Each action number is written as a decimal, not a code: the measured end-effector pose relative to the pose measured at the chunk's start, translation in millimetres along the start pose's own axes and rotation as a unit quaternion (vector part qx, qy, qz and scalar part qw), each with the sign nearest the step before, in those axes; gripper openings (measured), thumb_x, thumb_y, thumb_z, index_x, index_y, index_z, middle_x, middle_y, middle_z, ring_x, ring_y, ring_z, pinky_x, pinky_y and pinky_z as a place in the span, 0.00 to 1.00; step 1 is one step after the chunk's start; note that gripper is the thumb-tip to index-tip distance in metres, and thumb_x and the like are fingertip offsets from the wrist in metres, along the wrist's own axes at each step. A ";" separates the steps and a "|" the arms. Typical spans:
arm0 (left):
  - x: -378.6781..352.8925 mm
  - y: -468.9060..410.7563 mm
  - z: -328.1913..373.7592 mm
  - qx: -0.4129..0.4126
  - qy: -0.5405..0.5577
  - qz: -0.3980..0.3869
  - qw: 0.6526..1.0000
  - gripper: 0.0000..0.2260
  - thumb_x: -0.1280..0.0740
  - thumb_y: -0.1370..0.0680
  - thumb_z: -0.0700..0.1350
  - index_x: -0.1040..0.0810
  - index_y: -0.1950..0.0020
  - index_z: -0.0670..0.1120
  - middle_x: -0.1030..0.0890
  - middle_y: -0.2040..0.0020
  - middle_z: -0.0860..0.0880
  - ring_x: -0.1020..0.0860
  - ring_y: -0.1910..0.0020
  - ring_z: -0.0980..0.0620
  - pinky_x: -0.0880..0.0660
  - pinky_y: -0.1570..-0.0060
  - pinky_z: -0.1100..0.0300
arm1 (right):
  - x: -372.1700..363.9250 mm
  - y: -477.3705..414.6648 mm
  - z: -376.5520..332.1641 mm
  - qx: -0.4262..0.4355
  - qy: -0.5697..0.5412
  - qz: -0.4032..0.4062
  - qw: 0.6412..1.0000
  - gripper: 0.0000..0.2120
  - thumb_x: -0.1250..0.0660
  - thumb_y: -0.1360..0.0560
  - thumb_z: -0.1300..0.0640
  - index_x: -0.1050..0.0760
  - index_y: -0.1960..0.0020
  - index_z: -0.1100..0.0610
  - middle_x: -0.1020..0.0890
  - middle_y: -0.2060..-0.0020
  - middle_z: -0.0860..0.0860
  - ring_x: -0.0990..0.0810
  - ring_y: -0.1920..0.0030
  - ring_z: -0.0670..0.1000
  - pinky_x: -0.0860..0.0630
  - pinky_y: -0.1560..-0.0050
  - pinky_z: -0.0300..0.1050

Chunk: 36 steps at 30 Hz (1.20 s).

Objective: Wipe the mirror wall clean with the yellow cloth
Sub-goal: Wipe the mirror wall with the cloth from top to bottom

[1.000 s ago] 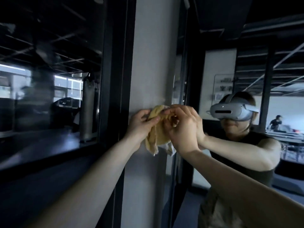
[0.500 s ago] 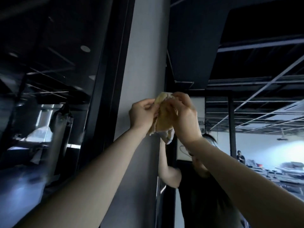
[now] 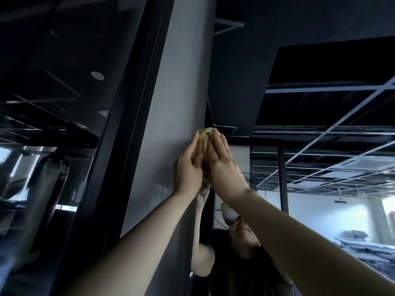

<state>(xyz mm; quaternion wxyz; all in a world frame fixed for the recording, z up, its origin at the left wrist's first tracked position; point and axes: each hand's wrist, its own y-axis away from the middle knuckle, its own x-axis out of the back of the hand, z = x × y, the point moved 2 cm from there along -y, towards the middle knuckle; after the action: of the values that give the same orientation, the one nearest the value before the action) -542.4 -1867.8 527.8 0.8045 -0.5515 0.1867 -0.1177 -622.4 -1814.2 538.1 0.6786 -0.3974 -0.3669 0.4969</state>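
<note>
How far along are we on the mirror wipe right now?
Done: nothing I can confirm; no wiped patch stands out on the mirror wall. In hand: the left hand and right hand press the yellow cloth flat, high at the mirror's left edge beside the grey panel. Left: seemingly the wide stretch of mirror to the right and below.

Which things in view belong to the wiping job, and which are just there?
Job: yellow cloth; left hand and right hand, both pressed against it; mirror wall.
Just there: grey pillar; black frame; dark glass window.
</note>
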 end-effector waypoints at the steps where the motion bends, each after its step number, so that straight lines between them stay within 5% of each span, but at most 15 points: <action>1: -2.6 -9.3 5.7 -0.017 -0.002 0.012 1.000 0.22 0.43 0.20 0.35 0.33 0.29 0.53 0.26 0.37 0.57 0.30 0.40 0.65 0.34 0.46 0.80 | 1.7 -11.9 2.3 -0.001 -0.007 0.008 1.000 0.32 0.27 0.37 0.75 0.34 0.35 0.75 0.33 0.35 0.73 0.33 0.35 0.73 0.25 0.46 0.66; 4: -13.4 -51.4 27.7 -0.027 0.018 0.027 0.999 0.14 0.43 0.18 0.39 0.26 0.35 0.48 0.23 0.47 0.59 0.28 0.57 0.78 0.35 0.59 0.84 | 9.0 -62.0 17.5 -0.063 -0.037 0.000 0.997 0.29 0.39 0.23 0.68 0.45 0.25 0.65 0.46 0.25 0.63 0.46 0.25 0.62 0.39 0.28 0.56; 6: -19.1 -89.3 42.5 -0.002 0.018 0.029 0.999 0.12 0.42 0.18 0.44 0.22 0.39 0.47 0.23 0.54 0.57 0.28 0.66 0.74 0.35 0.67 0.82 | 15.8 -97.8 30.0 -0.106 -0.054 -0.032 0.992 0.28 0.44 0.20 0.63 0.49 0.23 0.57 0.51 0.23 0.56 0.49 0.24 0.56 0.43 0.27 0.50; 9: -23.2 -134.1 51.2 0.094 0.099 0.047 0.990 0.13 0.39 0.20 0.48 0.19 0.47 0.43 0.19 0.52 0.48 0.22 0.59 0.58 0.31 0.70 0.75 | 29.4 -138.2 34.8 -0.114 -0.032 -0.062 0.991 0.27 0.42 0.21 0.61 0.45 0.24 0.57 0.48 0.24 0.54 0.45 0.25 0.54 0.41 0.30 0.47; 14: -24.6 -153.1 61.9 0.118 0.083 0.055 0.988 0.14 0.40 0.20 0.49 0.20 0.44 0.41 0.20 0.47 0.45 0.23 0.51 0.49 0.27 0.52 0.62 | 32.5 -169.5 44.6 -0.126 -0.050 -0.111 0.985 0.21 0.39 0.21 0.58 0.36 0.29 0.58 0.40 0.28 0.53 0.34 0.32 0.56 0.34 0.39 0.42; 19: -17.0 -145.8 55.7 0.075 -0.055 -0.034 0.995 0.17 0.44 0.18 0.41 0.28 0.32 0.53 0.25 0.35 0.46 0.27 0.37 0.44 0.30 0.36 0.56 | 28.9 -159.7 44.8 -0.118 -0.019 -0.136 0.984 0.35 0.29 0.29 0.59 0.40 0.26 0.56 0.44 0.25 0.49 0.36 0.30 0.54 0.35 0.35 0.45; 22: -14.2 -127.5 44.2 0.076 -0.058 -0.045 0.994 0.20 0.46 0.19 0.37 0.29 0.31 0.55 0.25 0.35 0.46 0.27 0.38 0.44 0.27 0.38 0.51 | 23.8 -137.9 40.6 -0.112 -0.024 -0.122 0.986 0.37 0.27 0.31 0.60 0.39 0.26 0.56 0.41 0.27 0.49 0.35 0.30 0.54 0.34 0.36 0.45; 28: -10.2 -82.4 23.4 0.084 -0.037 -0.024 0.995 0.21 0.45 0.20 0.35 0.30 0.31 0.54 0.24 0.36 0.47 0.25 0.39 0.46 0.24 0.46 0.59 | 15.7 -88.4 22.0 -0.088 -0.044 -0.085 0.991 0.38 0.29 0.32 0.63 0.40 0.26 0.57 0.40 0.27 0.49 0.41 0.28 0.51 0.34 0.34 0.43; 36: -1.7 -22.7 5.1 0.107 -0.021 0.008 0.994 0.22 0.43 0.22 0.32 0.27 0.33 0.52 0.21 0.40 0.49 0.23 0.43 0.50 0.25 0.41 0.53 | 4.3 -26.7 -1.1 -0.070 -0.053 -0.032 0.996 0.33 0.31 0.29 0.65 0.37 0.27 0.62 0.36 0.28 0.55 0.40 0.28 0.57 0.42 0.29 0.42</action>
<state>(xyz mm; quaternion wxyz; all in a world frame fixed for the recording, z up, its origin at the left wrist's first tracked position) -541.3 -1871.1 550.8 0.8635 -0.4631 0.1603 -0.1191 -610.1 -1815.3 562.2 0.6444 -0.4051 -0.4484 0.4687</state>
